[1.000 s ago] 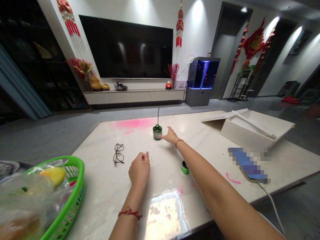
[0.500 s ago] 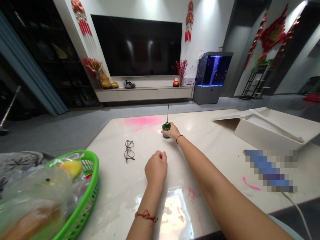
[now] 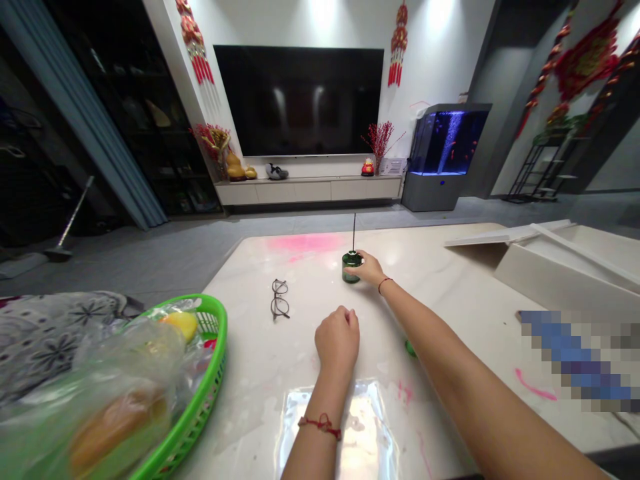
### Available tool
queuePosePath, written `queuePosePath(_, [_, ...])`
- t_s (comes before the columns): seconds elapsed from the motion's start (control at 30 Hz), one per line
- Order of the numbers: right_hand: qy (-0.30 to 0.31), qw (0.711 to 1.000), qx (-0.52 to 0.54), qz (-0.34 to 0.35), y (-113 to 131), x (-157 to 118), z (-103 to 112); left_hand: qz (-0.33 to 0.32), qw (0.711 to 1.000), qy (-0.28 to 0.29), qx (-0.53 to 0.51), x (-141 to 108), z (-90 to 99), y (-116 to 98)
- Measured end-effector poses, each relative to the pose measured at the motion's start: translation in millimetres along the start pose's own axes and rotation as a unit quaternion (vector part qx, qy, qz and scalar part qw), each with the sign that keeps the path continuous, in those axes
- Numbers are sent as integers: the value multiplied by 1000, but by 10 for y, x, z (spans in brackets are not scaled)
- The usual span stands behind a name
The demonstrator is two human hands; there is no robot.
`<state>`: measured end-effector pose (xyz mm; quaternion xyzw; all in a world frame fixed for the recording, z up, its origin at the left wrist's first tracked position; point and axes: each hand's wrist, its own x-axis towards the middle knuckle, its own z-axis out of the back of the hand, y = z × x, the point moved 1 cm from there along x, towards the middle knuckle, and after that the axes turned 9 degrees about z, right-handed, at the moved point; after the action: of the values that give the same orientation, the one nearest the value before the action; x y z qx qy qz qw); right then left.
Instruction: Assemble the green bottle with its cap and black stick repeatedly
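A small dark green glass reed diffuser bottle (image 3: 349, 270) stands upright on the pale table, one thin black stick rising from its neck. From its right side my right hand (image 3: 369, 268) grips it, thumb across the front. My left hand (image 3: 338, 339) rests nearer to me in a loose fist, knuckles up, and nothing sticks out of it. A small green object (image 3: 411, 348) shows partly behind my right forearm; its kind cannot be made out. Left of my hands lies a pair of eyeglasses (image 3: 280, 299).
A green plastic basket (image 3: 220, 333) with bagged items, some bread-like, fills the lower left. At right are a white open box (image 3: 540, 273) and a blurred-out blue item (image 3: 575, 360). A shiny clear sheet (image 3: 373, 427) lies under my left forearm. Pink stains mark the tabletop (image 3: 250, 387).
The whole view has shifted, so things appear farther right. The small green object has come into sight beside my right forearm. My right hand still grips the bottle; my left stays curled.
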<state>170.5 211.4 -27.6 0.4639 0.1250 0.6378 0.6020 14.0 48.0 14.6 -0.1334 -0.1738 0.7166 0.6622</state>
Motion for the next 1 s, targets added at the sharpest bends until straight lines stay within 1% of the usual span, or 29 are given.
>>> queuePosePath(0.17, [41, 999, 30, 17, 61, -230, 95, 7, 1000, 1, -3, 22, -6, 33])
queuePosePath(0.27, [59, 997, 23, 35, 126, -431, 197, 17, 1000, -1, -20, 47, 10, 62])
queuePosePath(0.37, [79, 996, 13, 38, 200, -638, 314, 29, 998, 2, -52, 64, 34, 93])
queuePosePath(0.47, [99, 994, 4, 38, 274, -823, 422, 39, 996, 21, -72, 75, 50, 120])
queuePosePath(0.6, [112, 993, 15, 44, 352, -1011, 528, 49, 993, 34, -98, 92, 53, 145])
queuePosePath(0.7, [116, 990, 55, 53, 411, -1096, 573, 47, 992, 40, -106, 103, 47, 149])
queuePosePath(0.8, [97, 988, 115, 45, 492, -1102, 594, 45, 993, 45, -102, 106, 46, 139])
queuePosePath(0.93, [40, 986, 156, 41, 633, -982, 633, 45, 993, 47, -95, 106, 50, 117])
queuePosePath(1.0, [6, 983, 182, 33, 709, -903, 701, 43, 993, 50, -96, 109, 47, 113])
